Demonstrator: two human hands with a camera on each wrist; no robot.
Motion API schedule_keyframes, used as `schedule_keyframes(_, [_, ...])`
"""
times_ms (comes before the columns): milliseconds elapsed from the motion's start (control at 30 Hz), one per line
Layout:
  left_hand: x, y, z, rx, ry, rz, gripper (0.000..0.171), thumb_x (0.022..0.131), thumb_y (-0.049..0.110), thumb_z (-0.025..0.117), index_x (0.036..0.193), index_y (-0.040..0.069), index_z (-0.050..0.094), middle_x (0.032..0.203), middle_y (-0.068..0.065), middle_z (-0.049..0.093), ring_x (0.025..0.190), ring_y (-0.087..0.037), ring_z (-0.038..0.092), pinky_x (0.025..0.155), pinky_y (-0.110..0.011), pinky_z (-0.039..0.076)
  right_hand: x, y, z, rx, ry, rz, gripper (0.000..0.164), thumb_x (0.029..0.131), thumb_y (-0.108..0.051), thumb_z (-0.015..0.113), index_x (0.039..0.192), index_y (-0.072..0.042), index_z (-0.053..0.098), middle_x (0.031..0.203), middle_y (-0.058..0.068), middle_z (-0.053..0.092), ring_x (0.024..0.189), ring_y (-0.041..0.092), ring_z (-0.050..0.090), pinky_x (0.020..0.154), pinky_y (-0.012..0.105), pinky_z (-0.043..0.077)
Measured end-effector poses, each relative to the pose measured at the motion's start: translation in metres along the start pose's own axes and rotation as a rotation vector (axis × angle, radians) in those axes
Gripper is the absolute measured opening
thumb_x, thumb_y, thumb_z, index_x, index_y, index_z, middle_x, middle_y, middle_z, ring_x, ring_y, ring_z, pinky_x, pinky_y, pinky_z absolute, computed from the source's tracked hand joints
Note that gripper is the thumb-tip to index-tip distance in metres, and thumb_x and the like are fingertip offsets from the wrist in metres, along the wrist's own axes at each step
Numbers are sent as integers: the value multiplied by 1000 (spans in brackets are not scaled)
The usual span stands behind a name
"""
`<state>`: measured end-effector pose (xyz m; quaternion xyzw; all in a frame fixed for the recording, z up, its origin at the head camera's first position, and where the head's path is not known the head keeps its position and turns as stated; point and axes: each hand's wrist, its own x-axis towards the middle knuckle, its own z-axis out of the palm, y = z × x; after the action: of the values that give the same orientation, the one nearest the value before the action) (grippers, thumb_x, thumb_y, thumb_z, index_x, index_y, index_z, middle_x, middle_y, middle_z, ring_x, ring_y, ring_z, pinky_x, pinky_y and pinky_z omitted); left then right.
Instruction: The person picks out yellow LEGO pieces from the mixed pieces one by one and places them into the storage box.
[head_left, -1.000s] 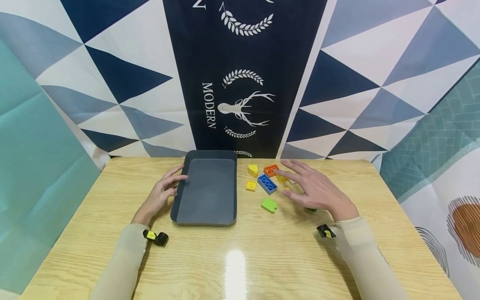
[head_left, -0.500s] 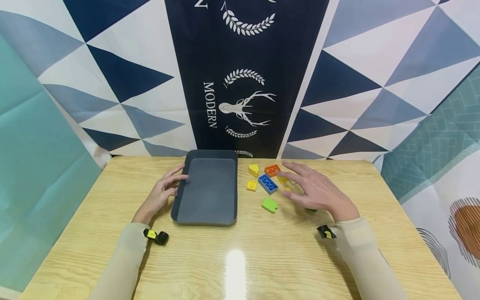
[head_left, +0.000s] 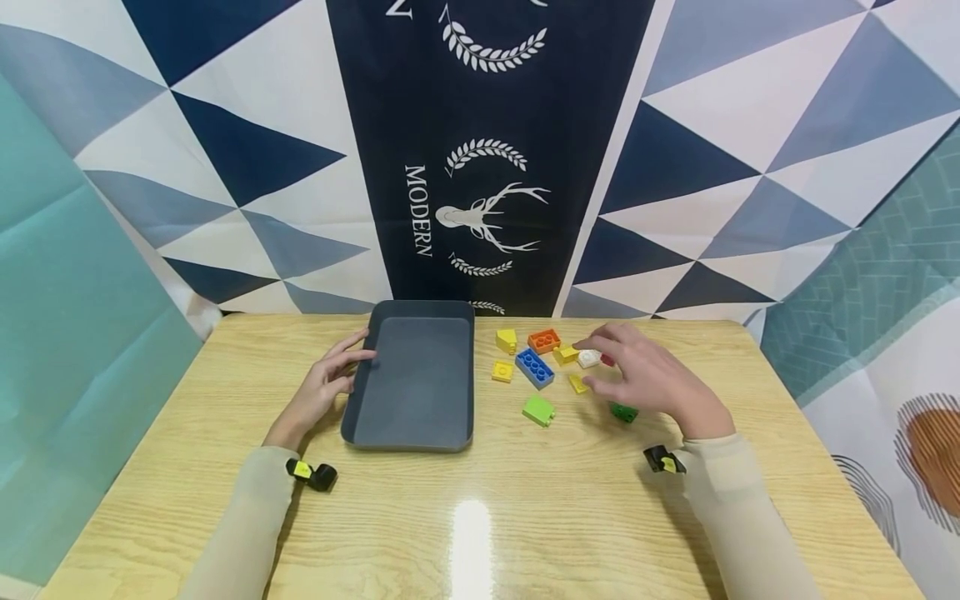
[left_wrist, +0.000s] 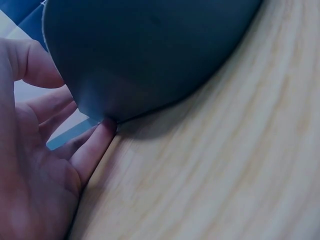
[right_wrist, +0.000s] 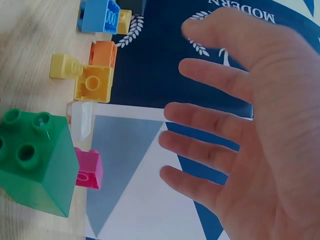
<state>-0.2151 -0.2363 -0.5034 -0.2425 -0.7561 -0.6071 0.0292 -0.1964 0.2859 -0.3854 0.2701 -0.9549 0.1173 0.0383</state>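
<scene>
My left hand rests against the left side of a dark grey tray, one finger reaching over its rim. The left wrist view has fingertips at the tray's lower edge. Over the right end of some toy building bricks hovers my right hand, fingers spread and nothing held. Closest to its fingertips are a yellow sloped brick, a small yellow brick, a white brick and a pinkish-red brick, partly hidden in the head view. A green brick sits below the palm.
Between tray and right hand lie a blue brick, an orange brick, a lime green brick, a yellow angled brick and a flat yellow square brick. A patterned cloth stands behind the wooden table.
My right hand has drawn back slightly to the right, its fingers a bit more bent. More of the yellow, white, red and green bricks shows. The left hand and tray stay put.
</scene>
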Motion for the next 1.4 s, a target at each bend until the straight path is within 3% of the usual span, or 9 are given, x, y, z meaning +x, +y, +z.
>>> schedule_keyframes(133, [0, -6, -2, -20, 7, 21, 48, 100, -6, 50, 144, -9, 70, 182, -17, 40, 162, -8, 46, 93, -14, 52, 2, 1, 0, -9, 21, -28, 43, 96, -21, 84, 137, -8, 79, 131, 17, 73, 105, 26, 62, 87, 46, 59])
schedule_keyframes(433, [-1, 17, 2, 23, 11, -95, 46, 104, -10, 47, 147, -15, 64, 184, -24, 33, 156, 7, 44, 93, -16, 54, 8, -3, 9, 14, -13, -66, 33, 97, -14, 85, 127, 0, 83, 128, 20, 73, 119, 41, 70, 102, 60, 60])
schedule_keyframes(767, [-1, 11, 3, -7, -2, -51, 47, 103, -6, 48, 146, -15, 63, 183, -29, 32, 157, -2, 48, 95, -13, 54, 11, -1, 25, 42, -73, -47, 32, 96, -11, 84, 126, -1, 83, 128, 20, 76, 113, 38, 76, 101, 58, 64])
schedule_keyframes(1033, [1, 11, 3, 11, -11, -89, 48, 105, -12, 43, 149, -18, 60, 183, -32, 27, 155, 9, 45, 108, -9, 50, 13, -3, 30, 55, -139, -35, 37, 97, -15, 86, 128, 3, 82, 132, 25, 76, 116, 42, 78, 103, 57, 65])
schedule_keyframes(1400, [1, 11, 2, 22, -14, -97, 49, 105, -10, 44, 150, -17, 60, 184, -30, 27, 154, 10, 45, 104, -9, 51, 15, -1, 41, 83, -185, -41, 35, 94, -17, 89, 124, 1, 84, 136, 27, 76, 117, 42, 77, 103, 56, 65])
